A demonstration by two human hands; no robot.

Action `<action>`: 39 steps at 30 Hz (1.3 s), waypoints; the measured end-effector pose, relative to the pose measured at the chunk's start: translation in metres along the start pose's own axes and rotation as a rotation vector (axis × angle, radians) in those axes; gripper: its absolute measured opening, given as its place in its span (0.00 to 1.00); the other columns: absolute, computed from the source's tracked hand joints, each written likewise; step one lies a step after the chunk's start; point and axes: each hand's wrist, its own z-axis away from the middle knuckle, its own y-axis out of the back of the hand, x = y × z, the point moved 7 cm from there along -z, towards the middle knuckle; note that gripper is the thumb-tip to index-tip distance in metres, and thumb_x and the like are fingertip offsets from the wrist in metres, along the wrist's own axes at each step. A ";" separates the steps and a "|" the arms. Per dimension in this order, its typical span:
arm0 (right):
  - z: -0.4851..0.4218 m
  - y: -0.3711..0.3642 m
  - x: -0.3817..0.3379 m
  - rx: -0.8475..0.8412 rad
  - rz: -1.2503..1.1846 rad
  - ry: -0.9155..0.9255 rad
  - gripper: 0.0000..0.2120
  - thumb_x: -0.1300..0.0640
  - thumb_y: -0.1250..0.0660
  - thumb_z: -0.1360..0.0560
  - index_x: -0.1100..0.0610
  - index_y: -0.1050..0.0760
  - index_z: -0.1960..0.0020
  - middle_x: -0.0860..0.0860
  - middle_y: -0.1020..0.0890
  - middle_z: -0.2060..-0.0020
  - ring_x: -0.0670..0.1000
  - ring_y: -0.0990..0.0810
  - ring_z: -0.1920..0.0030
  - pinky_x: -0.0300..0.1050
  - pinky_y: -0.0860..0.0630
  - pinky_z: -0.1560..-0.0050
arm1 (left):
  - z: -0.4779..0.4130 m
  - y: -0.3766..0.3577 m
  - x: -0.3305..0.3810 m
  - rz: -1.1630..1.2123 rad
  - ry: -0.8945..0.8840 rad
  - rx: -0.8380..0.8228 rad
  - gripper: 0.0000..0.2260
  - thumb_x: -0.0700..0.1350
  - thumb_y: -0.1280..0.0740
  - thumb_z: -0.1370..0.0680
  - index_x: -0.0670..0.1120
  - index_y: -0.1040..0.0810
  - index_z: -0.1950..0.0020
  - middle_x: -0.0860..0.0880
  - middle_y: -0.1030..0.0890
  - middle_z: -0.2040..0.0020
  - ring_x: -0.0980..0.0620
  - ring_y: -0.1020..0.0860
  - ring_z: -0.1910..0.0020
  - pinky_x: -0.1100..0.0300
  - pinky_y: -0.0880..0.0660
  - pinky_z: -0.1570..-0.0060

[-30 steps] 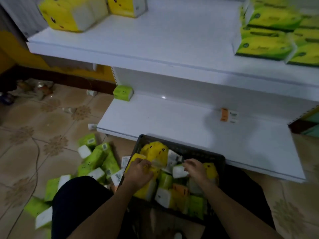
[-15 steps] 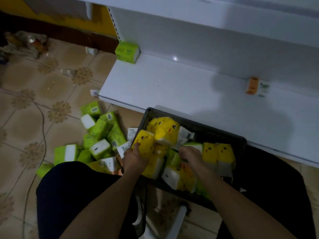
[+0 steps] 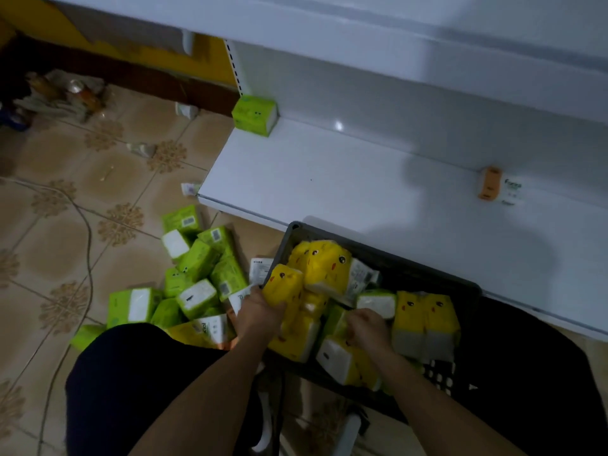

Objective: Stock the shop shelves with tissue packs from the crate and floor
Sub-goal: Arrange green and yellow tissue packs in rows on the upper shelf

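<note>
1. Change from the earlier frame: the right hand (image 3: 368,327) now sits lower and deeper among the packs in the black crate (image 3: 388,255). The left hand (image 3: 263,311) keeps the same yellow pack (image 3: 284,286) raised at the crate's left rim.
2. Fingers: the left hand is clasped round the lower end of the yellow pack. The right-hand fingers curl down into the heap, apparently on a green pack (image 3: 337,319), but blur and the knuckles hide the hold, so this cannot be told.
3. Task items: yellow and green packs fill the crate, which stands against the front edge of the lower shelf (image 3: 329,179). Loose green packs (image 3: 197,274) lie scattered on the floor to its left. A single green pack (image 3: 255,115) and an orange pack (image 3: 490,183) stand on the shelf, well apart.
4. Risk: the leaning yellow packs (image 3: 325,264) above the left hand are likely to slide over the rim if a pack beneath them is pulled.
5. Risk: a soft pack held by one end may sag and slip in transit.
6. Risk: the floor packs just beside the leg (image 3: 148,373) may be crushed if the person shifts.
</note>
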 end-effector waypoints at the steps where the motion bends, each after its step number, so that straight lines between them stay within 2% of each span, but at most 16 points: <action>1: 0.004 0.004 -0.011 0.035 0.048 0.063 0.07 0.59 0.40 0.22 0.59 0.25 0.49 0.57 0.23 0.56 0.55 0.25 0.56 0.46 0.29 0.57 | 0.003 0.012 0.003 0.017 -0.009 0.035 0.26 0.53 0.34 0.26 0.39 0.35 0.34 0.37 0.27 0.38 0.38 0.28 0.39 0.48 0.30 0.44; 4: 0.026 0.003 -0.054 0.064 0.150 0.236 0.09 0.57 0.37 0.24 0.56 0.27 0.44 0.52 0.23 0.50 0.54 0.24 0.49 0.43 0.29 0.51 | 0.019 0.053 0.020 0.072 -0.099 0.111 0.23 0.53 0.35 0.25 0.42 0.34 0.35 0.38 0.25 0.40 0.37 0.26 0.40 0.48 0.30 0.45; 6: 0.044 0.000 -0.088 0.070 0.225 0.433 0.21 0.52 0.30 0.29 0.53 0.29 0.37 0.52 0.25 0.44 0.55 0.25 0.43 0.47 0.26 0.45 | 0.035 0.081 0.035 0.081 -0.179 0.136 0.22 0.54 0.38 0.23 0.45 0.33 0.33 0.38 0.25 0.39 0.37 0.27 0.39 0.49 0.30 0.44; 9: 0.087 -0.003 -0.132 0.050 0.356 0.647 0.34 0.61 0.31 0.30 0.47 0.39 0.28 0.54 0.38 0.31 0.56 0.33 0.33 0.46 0.28 0.41 | 0.061 0.122 0.054 0.158 -0.305 0.162 0.20 0.56 0.42 0.23 0.47 0.30 0.34 0.38 0.25 0.38 0.37 0.28 0.39 0.49 0.31 0.42; 11: 0.115 -0.003 -0.152 -0.023 0.332 0.740 0.39 0.64 0.31 0.30 0.43 0.43 0.26 0.52 0.45 0.27 0.55 0.39 0.29 0.43 0.30 0.41 | 0.083 0.146 0.067 0.287 -0.403 0.147 0.20 0.57 0.43 0.26 0.48 0.26 0.41 0.39 0.24 0.41 0.38 0.26 0.43 0.48 0.29 0.43; 14: 0.157 0.004 -0.176 -0.077 0.257 0.850 0.41 0.65 0.29 0.34 0.42 0.42 0.28 0.51 0.41 0.30 0.55 0.36 0.31 0.47 0.28 0.40 | 0.113 0.181 0.079 0.530 -0.495 0.173 0.16 0.55 0.44 0.32 0.50 0.23 0.54 0.43 0.21 0.49 0.42 0.25 0.47 0.52 0.29 0.47; 17: 0.193 0.010 -0.190 -0.114 0.177 0.918 0.44 0.62 0.26 0.37 0.35 0.42 0.32 0.48 0.37 0.31 0.55 0.31 0.35 0.54 0.24 0.42 | 0.145 0.215 0.085 0.750 -0.537 0.173 0.11 0.54 0.41 0.34 0.50 0.23 0.60 0.46 0.22 0.55 0.45 0.25 0.49 0.54 0.31 0.49; 20: 0.231 0.014 -0.207 -0.117 0.210 1.057 0.48 0.59 0.22 0.38 0.36 0.45 0.29 0.44 0.40 0.29 0.52 0.34 0.32 0.54 0.25 0.39 | 0.155 0.238 0.085 0.844 -0.558 0.133 0.20 0.56 0.39 0.35 0.43 0.22 0.53 0.45 0.22 0.53 0.47 0.25 0.50 0.53 0.30 0.48; 23: 0.267 0.017 -0.222 -0.079 0.309 1.162 0.54 0.55 0.20 0.38 0.43 0.51 0.25 0.44 0.45 0.27 0.49 0.40 0.29 0.48 0.32 0.33 | 0.154 0.252 0.089 0.909 -0.511 0.038 0.29 0.60 0.36 0.37 0.42 0.23 0.44 0.40 0.20 0.47 0.41 0.22 0.48 0.43 0.25 0.45; 26: 0.289 0.025 -0.232 -0.013 0.395 1.236 0.56 0.51 0.20 0.40 0.44 0.54 0.25 0.44 0.46 0.28 0.48 0.40 0.30 0.44 0.33 0.34 | 0.179 0.267 0.106 0.951 -0.525 -0.018 0.17 0.53 0.38 0.26 0.43 0.24 0.45 0.39 0.20 0.49 0.41 0.21 0.52 0.48 0.24 0.50; 28: 0.296 0.033 -0.236 0.029 0.427 1.255 0.56 0.49 0.19 0.41 0.44 0.52 0.26 0.45 0.44 0.30 0.48 0.37 0.32 0.47 0.29 0.36 | 0.187 0.272 0.118 0.946 -0.527 -0.047 0.14 0.53 0.39 0.24 0.44 0.23 0.47 0.39 0.20 0.50 0.41 0.21 0.51 0.48 0.25 0.48; 30: 0.303 0.044 -0.242 0.090 0.405 1.288 0.52 0.48 0.19 0.43 0.45 0.46 0.27 0.47 0.38 0.32 0.48 0.34 0.34 0.48 0.27 0.38 | 0.198 0.277 0.131 0.913 -0.580 -0.041 0.17 0.57 0.38 0.25 0.46 0.22 0.48 0.40 0.20 0.47 0.42 0.22 0.48 0.47 0.26 0.44; 33: 0.310 0.063 -0.255 0.180 0.299 1.294 0.44 0.40 0.23 0.47 0.42 0.37 0.36 0.48 0.30 0.40 0.49 0.28 0.40 0.46 0.23 0.46 | 0.207 0.287 0.149 0.908 -0.696 0.010 0.34 0.69 0.38 0.35 0.49 0.26 0.37 0.45 0.24 0.38 0.45 0.25 0.41 0.45 0.29 0.38; 34: 0.313 0.070 -0.262 0.214 0.264 1.279 0.43 0.40 0.24 0.48 0.42 0.37 0.37 0.48 0.29 0.41 0.49 0.27 0.41 0.45 0.23 0.48 | 0.214 0.289 0.156 0.895 -0.736 0.008 0.35 0.69 0.37 0.35 0.51 0.29 0.35 0.47 0.26 0.38 0.46 0.27 0.40 0.45 0.28 0.40; 37: 0.321 0.089 -0.284 0.308 0.207 1.255 0.45 0.47 0.22 0.40 0.47 0.42 0.29 0.51 0.33 0.35 0.50 0.30 0.37 0.44 0.28 0.42 | 0.220 0.292 0.178 0.756 -0.861 -0.007 0.27 0.58 0.32 0.27 0.53 0.36 0.31 0.45 0.27 0.41 0.46 0.26 0.43 0.52 0.23 0.51; 39: 0.328 0.095 -0.298 0.339 0.159 1.287 0.45 0.54 0.24 0.34 0.49 0.46 0.25 0.52 0.37 0.32 0.45 0.33 0.39 0.40 0.32 0.41 | 0.217 0.299 0.189 0.719 -0.911 0.023 0.26 0.53 0.32 0.26 0.51 0.35 0.31 0.43 0.25 0.40 0.45 0.24 0.44 0.54 0.22 0.55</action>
